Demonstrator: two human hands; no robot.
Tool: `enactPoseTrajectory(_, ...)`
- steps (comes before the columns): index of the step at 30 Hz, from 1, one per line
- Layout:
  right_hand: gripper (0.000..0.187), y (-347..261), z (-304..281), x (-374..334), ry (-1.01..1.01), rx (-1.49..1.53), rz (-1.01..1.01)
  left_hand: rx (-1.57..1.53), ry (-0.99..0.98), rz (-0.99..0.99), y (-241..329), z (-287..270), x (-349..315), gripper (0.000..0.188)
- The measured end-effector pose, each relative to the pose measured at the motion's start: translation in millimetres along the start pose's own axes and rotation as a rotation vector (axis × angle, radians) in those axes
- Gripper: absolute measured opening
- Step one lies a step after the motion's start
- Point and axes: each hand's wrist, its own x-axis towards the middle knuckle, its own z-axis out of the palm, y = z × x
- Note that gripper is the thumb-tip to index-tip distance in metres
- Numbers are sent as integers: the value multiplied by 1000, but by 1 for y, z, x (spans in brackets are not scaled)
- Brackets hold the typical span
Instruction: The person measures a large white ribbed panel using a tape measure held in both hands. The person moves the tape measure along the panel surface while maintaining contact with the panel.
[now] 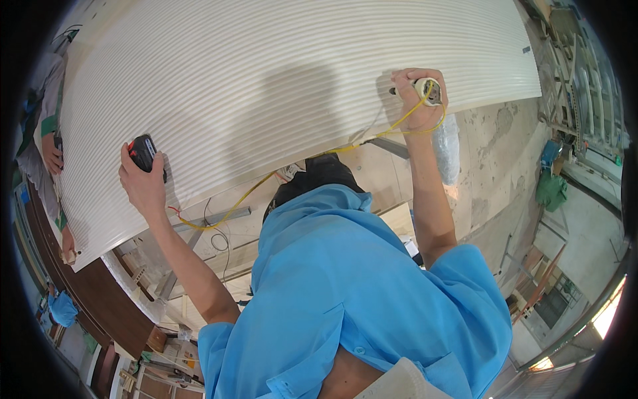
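Observation:
My left hand (145,185) closes around a black and red block (141,153) that looks like a power-tool battery pack, just over the ribbed white panel (219,86). Farther right, my right hand (419,106) is wrapped round a white, round-ended piece (433,95) with a dark centre; its exact kind is unclear. A yellow cord (256,188) loops over this hand and runs left along the panel's near edge, its reddish end lying near my left wrist.
At the far left a co-worker's hand (52,154) holds something dark at the panel's edge, and the other hand (68,245) is at its corner. Metal bars support the panel. A clear plastic-wrapped bundle (447,153) lies beyond my right forearm. Dark brown boards (100,292) stand lower left.

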Motion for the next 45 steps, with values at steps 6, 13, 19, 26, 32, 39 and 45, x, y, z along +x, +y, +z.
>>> enactPoseTrajectory(6,21,-7,-6,9,12,272,-1,-5,2,7,0,0,-1,83)
enactPoseTrajectory(13,21,3,2,8,-20,60,17,2,0,1,2,-1,-1,83)
enactPoseTrajectory(19,22,-1,-1,17,-17,249,-23,-2,3,5,2,0,1,84)
enactPoseTrajectory(26,21,4,11,16,-33,91,18,3,17,14,4,1,6,84)
enactPoseTrajectory(32,20,2,6,26,-24,238,-33,-5,-2,-2,4,3,12,83)
enactPoseTrajectory(39,19,10,19,23,-10,108,40,19,-9,-5,5,5,20,84)
enactPoseTrajectory(45,23,6,13,31,-29,247,-10,1,-8,9,5,7,26,85)
